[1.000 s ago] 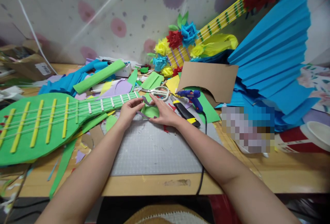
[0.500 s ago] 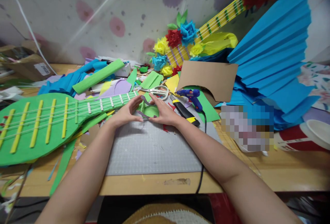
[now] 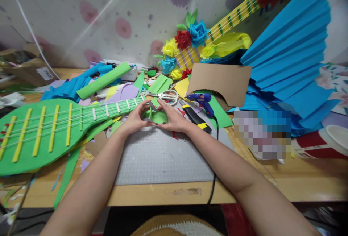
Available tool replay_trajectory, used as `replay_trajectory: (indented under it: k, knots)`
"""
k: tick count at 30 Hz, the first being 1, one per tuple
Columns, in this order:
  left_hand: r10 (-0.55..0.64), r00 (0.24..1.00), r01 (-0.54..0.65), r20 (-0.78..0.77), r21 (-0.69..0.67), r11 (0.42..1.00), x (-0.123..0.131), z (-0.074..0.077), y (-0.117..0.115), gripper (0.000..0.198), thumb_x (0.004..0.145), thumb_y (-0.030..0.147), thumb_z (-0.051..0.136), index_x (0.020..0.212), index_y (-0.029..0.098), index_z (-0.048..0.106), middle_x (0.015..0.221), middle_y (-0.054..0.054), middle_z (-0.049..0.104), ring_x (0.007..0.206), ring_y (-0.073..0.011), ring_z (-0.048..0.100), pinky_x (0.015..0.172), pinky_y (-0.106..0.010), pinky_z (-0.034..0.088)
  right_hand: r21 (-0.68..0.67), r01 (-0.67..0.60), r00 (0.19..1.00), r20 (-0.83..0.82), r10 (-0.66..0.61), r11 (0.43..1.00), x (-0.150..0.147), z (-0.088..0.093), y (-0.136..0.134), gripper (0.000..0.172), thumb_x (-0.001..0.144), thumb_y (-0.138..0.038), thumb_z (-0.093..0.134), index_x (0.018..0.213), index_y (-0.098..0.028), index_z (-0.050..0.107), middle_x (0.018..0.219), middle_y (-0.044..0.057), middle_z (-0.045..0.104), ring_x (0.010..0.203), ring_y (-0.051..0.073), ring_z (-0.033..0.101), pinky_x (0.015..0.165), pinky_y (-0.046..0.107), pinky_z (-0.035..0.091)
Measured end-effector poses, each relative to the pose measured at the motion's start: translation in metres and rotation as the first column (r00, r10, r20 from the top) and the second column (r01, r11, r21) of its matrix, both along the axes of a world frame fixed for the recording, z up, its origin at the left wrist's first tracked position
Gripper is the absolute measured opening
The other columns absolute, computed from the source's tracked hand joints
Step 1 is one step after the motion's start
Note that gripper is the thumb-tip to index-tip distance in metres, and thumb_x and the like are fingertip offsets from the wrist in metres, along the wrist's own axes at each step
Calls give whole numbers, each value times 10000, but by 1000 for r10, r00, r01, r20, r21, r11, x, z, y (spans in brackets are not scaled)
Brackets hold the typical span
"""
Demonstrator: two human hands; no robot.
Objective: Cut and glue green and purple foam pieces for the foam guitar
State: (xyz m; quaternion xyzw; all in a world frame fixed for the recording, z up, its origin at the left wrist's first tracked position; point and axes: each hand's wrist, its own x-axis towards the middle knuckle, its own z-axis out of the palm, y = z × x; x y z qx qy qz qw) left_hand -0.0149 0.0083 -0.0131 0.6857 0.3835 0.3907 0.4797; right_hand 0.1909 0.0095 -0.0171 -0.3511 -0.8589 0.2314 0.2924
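Note:
A thin, curved purple strip [image 3: 154, 107] spans the gap between my hands, above the far part of the grey cutting mat. My left hand [image 3: 133, 120] has its thumb and fingertips at the strip's left end. The fingers of my right hand [image 3: 175, 118] curl around its right side. A small green piece [image 3: 160, 117] shows in the gap between the hands; whether it is joined to the strip I cannot tell. Just beyond my fingertips lie white-handled scissors [image 3: 170, 98]. A black and yellow utility knife [image 3: 195, 116] rests right of my right hand.
A blue glue gun [image 3: 201, 102] with a black cord lies to the right, before a brown cardboard piece [image 3: 220, 80]. On the left is a green paper guitar [image 3: 40, 134]. Paper scraps crowd the back, near a flowered yellow guitar [image 3: 190, 56] and pleated blue paper [image 3: 296, 47].
My left hand has moved slightly right, and its thumb now meets the lower part of the purple strip. My right hand has stayed nearly still.

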Motion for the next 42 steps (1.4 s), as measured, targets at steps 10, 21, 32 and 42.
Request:
replay_trajectory:
  k: [10, 21, 32, 42]
  knots:
    - [114, 990, -120, 80, 70, 990, 3, -6, 4, 694, 505, 299, 819, 1112, 218, 492, 1235, -102, 547, 1195, -261, 492, 1025, -426, 382, -5, 89, 995, -53, -89, 996, 5, 15, -2, 975, 681, -454, 697, 1454, -273, 132, 1416, 133, 369, 1304, 284, 353, 1040, 498, 310]
    - [372, 927, -375, 52, 171, 911, 3, -8, 9, 698, 521, 382, 802, 1125, 200, 503, 1196, -97, 547, 1114, -236, 529, 995, -394, 391, -178, 377, 885, -220, -411, 909, 57, 88, -3, 353, 769, -399, 575, 1029, -167, 626, 898, 55, 680, 813, 163, 637, 769, 329, 506]
    - [550, 833, -482, -59, 414, 773, 10, 5, -4, 765, 554, 353, 796, 1227, 215, 458, 1149, -82, 539, 1093, -255, 510, 984, -398, 376, 38, 578, 618, 632, -467, 815, 69, 65, -24, 216, 779, -374, 536, 806, -190, 647, 818, 86, 685, 742, 210, 606, 568, 273, 356]
    - [426, 901, -365, -80, 387, 847, 13, -3, -2, 867, 546, 359, 802, 1284, 220, 367, 1169, -98, 522, 1097, -243, 519, 995, -428, 387, 71, 810, 404, 652, -642, 582, 136, 52, -12, 643, 647, -718, 523, 962, -164, 609, 948, 144, 659, 831, 275, 612, 608, 318, 418]
